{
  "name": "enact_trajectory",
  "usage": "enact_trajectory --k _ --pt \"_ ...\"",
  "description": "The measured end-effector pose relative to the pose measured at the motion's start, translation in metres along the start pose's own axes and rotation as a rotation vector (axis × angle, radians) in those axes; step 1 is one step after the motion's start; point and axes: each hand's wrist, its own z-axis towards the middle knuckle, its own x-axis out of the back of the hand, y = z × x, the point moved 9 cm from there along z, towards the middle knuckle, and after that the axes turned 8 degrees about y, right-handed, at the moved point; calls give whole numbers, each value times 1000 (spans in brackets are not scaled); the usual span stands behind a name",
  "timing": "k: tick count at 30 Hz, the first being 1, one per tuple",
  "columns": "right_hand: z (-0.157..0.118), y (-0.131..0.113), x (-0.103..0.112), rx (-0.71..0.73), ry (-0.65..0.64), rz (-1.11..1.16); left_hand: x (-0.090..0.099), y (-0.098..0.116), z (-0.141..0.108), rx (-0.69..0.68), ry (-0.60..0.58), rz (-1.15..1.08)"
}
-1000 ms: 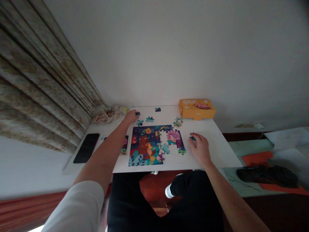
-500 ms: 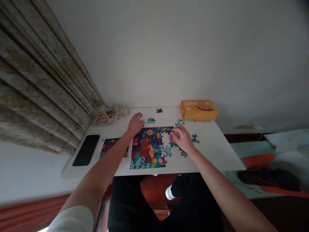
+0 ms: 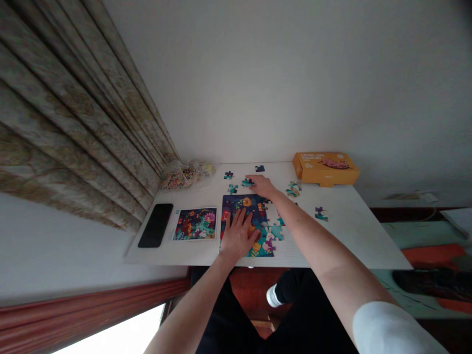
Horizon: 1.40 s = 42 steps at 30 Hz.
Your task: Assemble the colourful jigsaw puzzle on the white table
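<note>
A partly joined jigsaw puzzle [image 3: 239, 201] lies on the white table [image 3: 346, 236], with a gap in its right part. My left hand [image 3: 239, 236] rests flat on it, fingers spread, holding nothing. Beyond the puzzle's back edge, my right hand [image 3: 262, 187] has its fingertips on a teal loose piece [image 3: 247, 182]. Other loose pieces lie at the back: a dark one [image 3: 228, 175], a teal one [image 3: 232, 189] and a blue one [image 3: 259, 168]. Further right are some yellow and teal pieces [image 3: 294, 189] and a purple and teal piece [image 3: 321, 213]. My right forearm hides the puzzle's right side.
A printed picture card [image 3: 195, 224] lies left of the puzzle, beside a black phone [image 3: 156, 225]. Clear bags of small colourful items [image 3: 180, 176] sit at the back left near the curtain [image 3: 73, 98]. An orange box [image 3: 326, 168] stands at the back right.
My left hand has come back from the loose pieces onto the puzzle. My right hand has left the puzzle's right part for the teal piece behind it. The view has shifted left.
</note>
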Motion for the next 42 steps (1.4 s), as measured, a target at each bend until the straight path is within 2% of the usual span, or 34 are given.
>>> enact_trajectory --k 6,10,13,19,23,26,29,32,34,37,42 --pt "7 10 0 32 165 242 5 0 1 1 67 -54" --pt "-9 28 13 -101 243 463 5 -1 1 8 55 -48" --pt "-36 42 31 -163 249 594 4 0 1 -1 44 -36" --pt "-108 60 76 -166 266 698 2 -1 4 11 22 -23" --pt "-150 65 89 -180 227 724 6 0 7 17 15 -23" --pt "-176 67 93 -187 204 721 14 15 5 -23 41 -51" --pt "-198 68 93 -199 217 684 17 48 -5 -149 64 -108" --pt "-213 67 88 -203 200 645 11 82 -16 -251 41 -123" --pt "-219 64 81 -197 165 630 5 94 -19 -281 23 -111" --pt "-223 61 73 -187 144 594 -1 100 -17 -285 15 -101" --pt "-223 54 74 -145 234 446 -3 96 -17 -270 21 -136"
